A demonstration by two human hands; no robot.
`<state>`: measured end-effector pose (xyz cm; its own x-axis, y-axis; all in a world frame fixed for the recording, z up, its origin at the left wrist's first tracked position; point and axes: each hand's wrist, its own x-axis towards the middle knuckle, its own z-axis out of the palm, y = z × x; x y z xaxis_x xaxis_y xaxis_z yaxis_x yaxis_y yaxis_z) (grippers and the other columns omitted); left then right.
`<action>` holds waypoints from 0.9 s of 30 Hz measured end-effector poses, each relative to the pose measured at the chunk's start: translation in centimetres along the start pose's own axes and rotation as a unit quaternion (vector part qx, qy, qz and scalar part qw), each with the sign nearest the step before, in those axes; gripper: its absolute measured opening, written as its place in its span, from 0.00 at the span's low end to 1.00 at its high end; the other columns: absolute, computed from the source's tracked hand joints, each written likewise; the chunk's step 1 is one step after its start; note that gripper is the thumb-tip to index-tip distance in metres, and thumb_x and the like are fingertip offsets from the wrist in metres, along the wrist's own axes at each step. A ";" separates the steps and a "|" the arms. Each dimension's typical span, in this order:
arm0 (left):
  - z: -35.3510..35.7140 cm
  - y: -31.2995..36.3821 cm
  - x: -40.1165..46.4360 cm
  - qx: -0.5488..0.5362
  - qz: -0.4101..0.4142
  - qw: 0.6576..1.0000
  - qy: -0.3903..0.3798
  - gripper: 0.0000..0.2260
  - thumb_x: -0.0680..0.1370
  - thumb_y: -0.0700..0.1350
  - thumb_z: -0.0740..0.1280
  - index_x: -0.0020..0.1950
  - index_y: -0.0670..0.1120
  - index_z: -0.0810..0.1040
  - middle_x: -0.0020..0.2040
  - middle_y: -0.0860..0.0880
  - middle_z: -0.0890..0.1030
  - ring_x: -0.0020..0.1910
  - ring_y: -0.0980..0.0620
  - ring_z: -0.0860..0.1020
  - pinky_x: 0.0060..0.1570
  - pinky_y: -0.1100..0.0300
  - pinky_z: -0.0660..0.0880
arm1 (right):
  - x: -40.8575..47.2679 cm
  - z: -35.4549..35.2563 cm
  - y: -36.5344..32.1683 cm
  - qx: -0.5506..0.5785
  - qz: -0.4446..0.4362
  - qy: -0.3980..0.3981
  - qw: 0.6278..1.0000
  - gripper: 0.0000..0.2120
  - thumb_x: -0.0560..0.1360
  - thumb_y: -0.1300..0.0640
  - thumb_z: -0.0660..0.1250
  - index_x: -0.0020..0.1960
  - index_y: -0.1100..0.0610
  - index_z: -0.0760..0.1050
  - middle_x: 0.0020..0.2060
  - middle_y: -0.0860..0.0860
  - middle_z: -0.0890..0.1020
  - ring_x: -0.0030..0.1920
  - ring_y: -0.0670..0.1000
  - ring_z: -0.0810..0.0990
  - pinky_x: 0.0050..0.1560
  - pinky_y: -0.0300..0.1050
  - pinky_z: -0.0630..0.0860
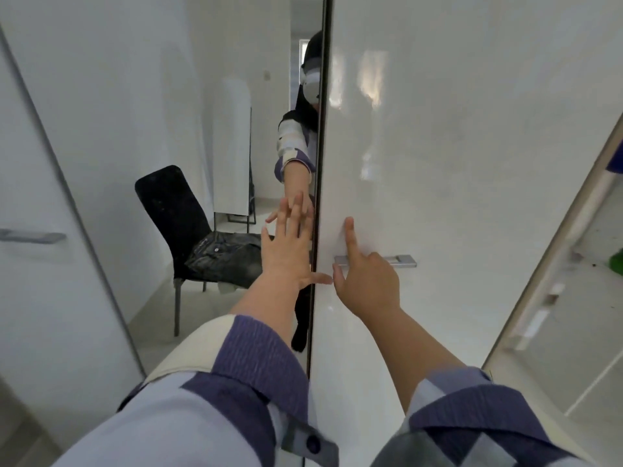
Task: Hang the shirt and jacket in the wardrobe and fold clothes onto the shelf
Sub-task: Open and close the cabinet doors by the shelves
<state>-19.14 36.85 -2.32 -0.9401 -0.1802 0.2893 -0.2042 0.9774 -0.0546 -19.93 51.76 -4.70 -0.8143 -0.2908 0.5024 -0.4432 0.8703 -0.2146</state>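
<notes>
The wardrobe fills the view, with a mirrored door [202, 112] on the left and a glossy white door [455, 146] on the right, meeting at a dark seam. My left hand [286, 251] lies flat on the mirror with fingers spread, holding nothing. My right hand [367, 278] rests on the white door over its metal handle [403, 261]. Its index finger points up against the panel and its thumb sticks out. The other fingers curl over the handle, and their grip is hidden. The mirror reflects a black chair [168, 210] with dark clothes [229, 261] piled on its seat.
Another white door with a metal handle [33, 235] stands at the far left. At the right edge an open compartment shows pale shelves [556, 298], something green [617, 261] and something blue [617, 163]. The mirror also shows my own reflection and a white-tiled floor.
</notes>
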 end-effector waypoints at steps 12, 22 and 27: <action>-1.5 2.6 -11.4 -0.087 0.122 0.988 0.019 0.46 0.74 0.68 0.60 0.77 0.52 0.34 0.77 0.51 0.34 0.77 0.50 0.36 0.71 0.35 0.41 | -11.0 -6.1 0.8 0.104 -0.003 0.030 0.994 0.35 0.78 0.43 0.56 0.76 0.40 0.38 0.42 0.50 0.77 0.43 0.54 0.79 0.42 0.48 0.75; -3.8 10.9 -19.8 -0.165 0.292 0.942 -0.014 0.38 0.78 0.63 0.57 0.79 0.48 0.43 0.79 0.50 0.48 0.78 0.51 0.45 0.75 0.42 0.45 | -15.0 -18.7 -1.0 0.094 0.120 0.200 0.968 0.39 0.75 0.39 0.61 0.76 0.43 0.41 0.76 0.50 0.58 0.66 0.55 0.73 0.62 0.58 0.74; -4.4 16.6 -22.0 -0.281 0.310 0.908 -0.040 0.46 0.74 0.62 0.66 0.77 0.53 0.36 0.79 0.53 0.45 0.78 0.51 0.46 0.74 0.41 0.46 | -19.2 -21.8 2.4 0.130 0.158 0.180 0.962 0.37 0.79 0.56 0.61 0.77 0.44 0.39 0.45 0.44 0.78 0.34 0.44 0.77 0.31 0.30 0.67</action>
<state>-0.68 57.56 -5.37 -0.8485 0.4376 0.2976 0.5203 0.7923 0.3187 2.78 68.05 3.38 -0.7622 0.1681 0.6251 -0.3123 0.7503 -0.5826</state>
